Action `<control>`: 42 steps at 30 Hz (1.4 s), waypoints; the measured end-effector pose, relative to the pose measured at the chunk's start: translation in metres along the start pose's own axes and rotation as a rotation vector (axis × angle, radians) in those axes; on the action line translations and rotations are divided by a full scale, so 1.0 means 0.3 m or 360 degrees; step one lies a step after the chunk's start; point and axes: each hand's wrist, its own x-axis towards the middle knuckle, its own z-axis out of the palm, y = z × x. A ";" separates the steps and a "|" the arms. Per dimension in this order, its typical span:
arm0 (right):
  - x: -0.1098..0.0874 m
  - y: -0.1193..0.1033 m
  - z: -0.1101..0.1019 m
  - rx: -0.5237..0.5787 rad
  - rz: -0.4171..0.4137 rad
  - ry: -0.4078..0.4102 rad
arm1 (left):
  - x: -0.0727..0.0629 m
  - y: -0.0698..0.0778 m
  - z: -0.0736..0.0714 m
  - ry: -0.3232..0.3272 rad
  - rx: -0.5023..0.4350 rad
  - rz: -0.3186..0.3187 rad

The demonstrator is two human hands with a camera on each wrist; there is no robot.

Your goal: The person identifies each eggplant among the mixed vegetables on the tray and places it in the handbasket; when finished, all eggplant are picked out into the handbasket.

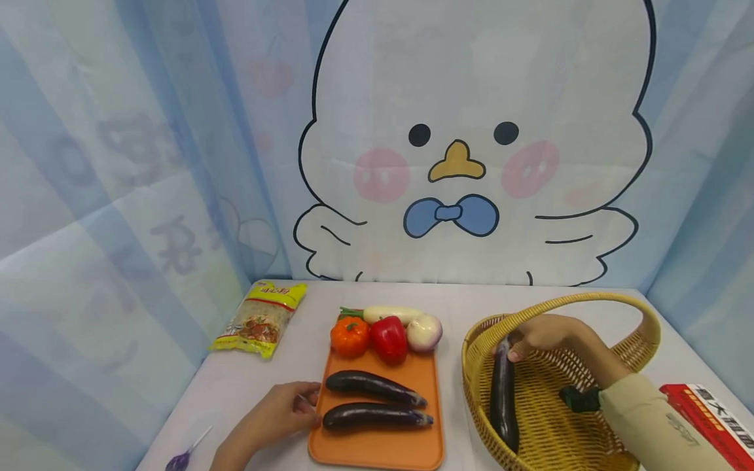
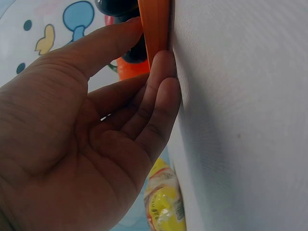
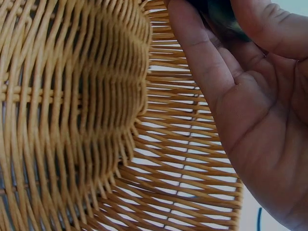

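Note:
My right hand (image 1: 538, 333) grips a dark purple eggplant (image 1: 503, 399) by its stem end, inside the wicker basket (image 1: 480, 418). The eggplant hangs lengthwise along the basket's left side; only its dark end (image 3: 224, 17) shows in the right wrist view. On the left, my left hand (image 1: 285, 412) holds the edge of the orange tray (image 1: 377, 451), with the thumb at the rim and fingertips low against its side in the left wrist view. Two eggplants lie side by side on the tray, the upper one (image 1: 371, 386) and the lower one (image 1: 368, 417).
An orange pepper (image 1: 350, 337), a red pepper (image 1: 389, 339), a white-purple turnip (image 1: 424, 332) and a white radish (image 1: 391, 314) sit at the tray's far end. A yellow food bag (image 1: 259, 319), purple lollipop (image 1: 179, 460) and red packet (image 1: 715, 415) lie around. The basket's handle (image 1: 580, 298) arches overhead.

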 end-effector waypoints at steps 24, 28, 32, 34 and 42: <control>0.051 0.098 0.045 0.0220 -0.0145 -0.0069 | 0.002 0.005 0.002 0.0011 -0.0007 -0.0022; 0.054 0.098 0.051 0.0220 -0.0180 -0.0091 | 0.001 0.001 0.001 0.0014 0.0007 -0.0022; 0.056 0.095 0.052 0.0260 -0.0201 -0.0103 | -0.001 0.002 -0.001 0.0016 0.0012 -0.0015; 0.055 0.093 0.052 0.0286 -0.0201 -0.0105 | -0.003 0.004 -0.002 0.0014 0.0006 -0.0016; 0.050 0.095 0.055 0.0278 -0.0213 -0.0091 | -0.003 0.013 0.000 0.0023 0.0016 -0.0043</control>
